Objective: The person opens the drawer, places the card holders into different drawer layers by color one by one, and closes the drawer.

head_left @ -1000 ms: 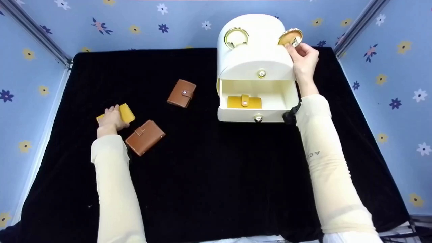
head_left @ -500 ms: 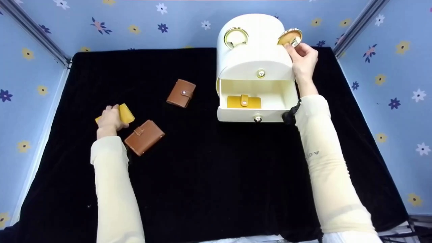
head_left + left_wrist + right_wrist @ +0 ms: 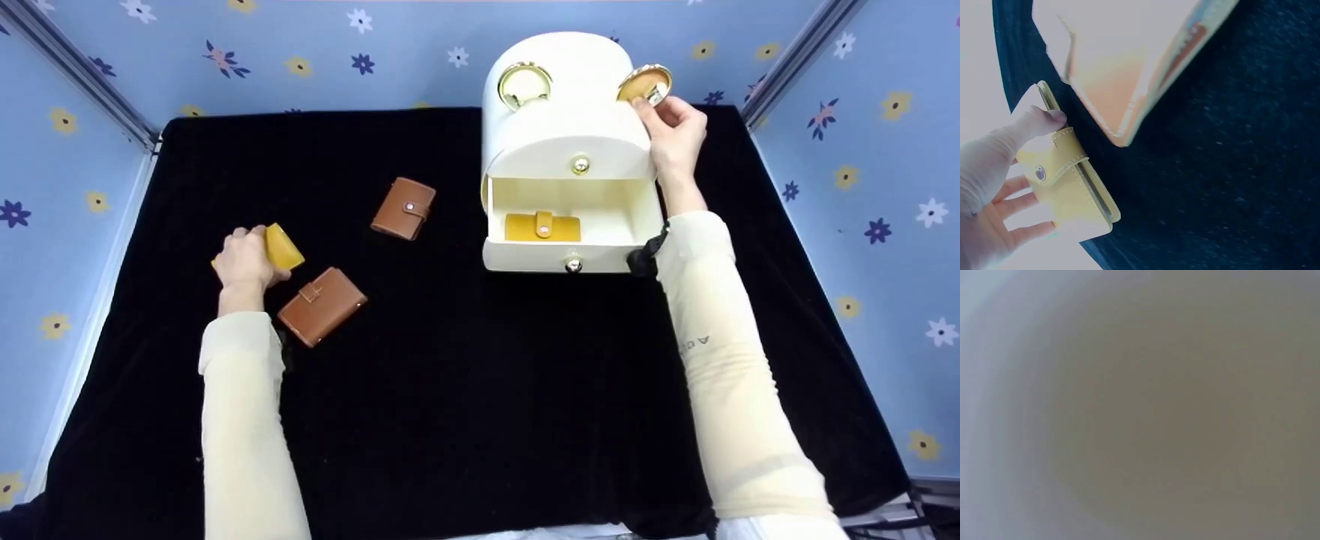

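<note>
In the head view, the left hand (image 3: 244,259) grips a yellow wallet (image 3: 283,247) beside a brown wallet (image 3: 324,306); the right hand (image 3: 677,142) pinches a gold disc (image 3: 645,81) on the white box (image 3: 571,101). Left wrist: the same hand grasps the yellow wallet. Right wrist: blurred.

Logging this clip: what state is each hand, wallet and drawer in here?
Left hand: gripping the held yellow wallet
Held yellow wallet: closed and fastened
Right hand: pinching the gold-rimmed disc at its lower edge
Lower drawer: open
Yellow wallet inside it: closed and fastened
Upper drawer: shut
Far brown wallet: closed and fastened
Near brown wallet: closed, fastening out of sight
</note>
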Demonstrator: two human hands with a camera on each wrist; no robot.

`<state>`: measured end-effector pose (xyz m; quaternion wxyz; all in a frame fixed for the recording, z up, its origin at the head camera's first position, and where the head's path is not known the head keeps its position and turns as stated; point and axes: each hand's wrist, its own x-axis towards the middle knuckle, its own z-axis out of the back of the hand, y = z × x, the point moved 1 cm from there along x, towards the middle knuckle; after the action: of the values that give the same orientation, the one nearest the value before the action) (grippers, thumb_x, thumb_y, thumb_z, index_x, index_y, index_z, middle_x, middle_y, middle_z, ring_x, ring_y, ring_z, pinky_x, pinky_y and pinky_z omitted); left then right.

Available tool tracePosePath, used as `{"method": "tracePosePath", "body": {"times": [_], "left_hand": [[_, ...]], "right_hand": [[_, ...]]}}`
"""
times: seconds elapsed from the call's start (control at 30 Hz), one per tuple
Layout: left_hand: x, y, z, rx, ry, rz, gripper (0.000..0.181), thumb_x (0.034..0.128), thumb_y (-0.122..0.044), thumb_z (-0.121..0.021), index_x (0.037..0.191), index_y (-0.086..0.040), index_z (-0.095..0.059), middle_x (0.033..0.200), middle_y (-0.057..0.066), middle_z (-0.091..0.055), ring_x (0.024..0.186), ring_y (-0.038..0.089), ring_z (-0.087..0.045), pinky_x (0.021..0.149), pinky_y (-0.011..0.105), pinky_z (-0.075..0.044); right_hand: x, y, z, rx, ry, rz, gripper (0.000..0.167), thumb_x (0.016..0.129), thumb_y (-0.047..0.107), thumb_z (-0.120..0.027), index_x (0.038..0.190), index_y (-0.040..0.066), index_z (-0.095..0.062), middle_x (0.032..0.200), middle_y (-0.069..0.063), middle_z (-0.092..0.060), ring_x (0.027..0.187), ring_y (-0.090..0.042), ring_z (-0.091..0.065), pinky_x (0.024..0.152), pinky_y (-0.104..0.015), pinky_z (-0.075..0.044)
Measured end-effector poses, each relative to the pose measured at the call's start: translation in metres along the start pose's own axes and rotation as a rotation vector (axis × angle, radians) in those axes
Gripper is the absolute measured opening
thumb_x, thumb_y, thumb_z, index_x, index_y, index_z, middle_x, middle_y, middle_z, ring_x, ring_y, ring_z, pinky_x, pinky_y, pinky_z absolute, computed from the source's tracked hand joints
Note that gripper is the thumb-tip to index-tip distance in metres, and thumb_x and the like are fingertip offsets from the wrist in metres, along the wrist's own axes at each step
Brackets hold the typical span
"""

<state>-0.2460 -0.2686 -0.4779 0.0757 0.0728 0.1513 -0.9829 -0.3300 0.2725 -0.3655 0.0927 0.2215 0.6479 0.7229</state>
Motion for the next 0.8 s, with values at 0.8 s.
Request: {"method": "tracePosePath", "body": {"times": [0.8], "left_hand": [[-0.033, -0.069, 0.035, -0.023, -0.069, -0.034, 0.082, 0.0587, -0.020, -0.077, 0.127, 0.004, -0.040, 0.111, 0.029, -0.044, 0.102, 0.043, -0.039, 0.082, 0.057, -0.033]], "right_hand": [[0.000, 0.001, 0.001, -0.016, -0.002, -0.014, 0.011, 0.072, 0.017, -0.074, 0.069, 0.009, -0.067, 0.066, 0.000, -0.062, 0.060, -0.010, -0.056, 0.060, -0.020, -0.042]]}}
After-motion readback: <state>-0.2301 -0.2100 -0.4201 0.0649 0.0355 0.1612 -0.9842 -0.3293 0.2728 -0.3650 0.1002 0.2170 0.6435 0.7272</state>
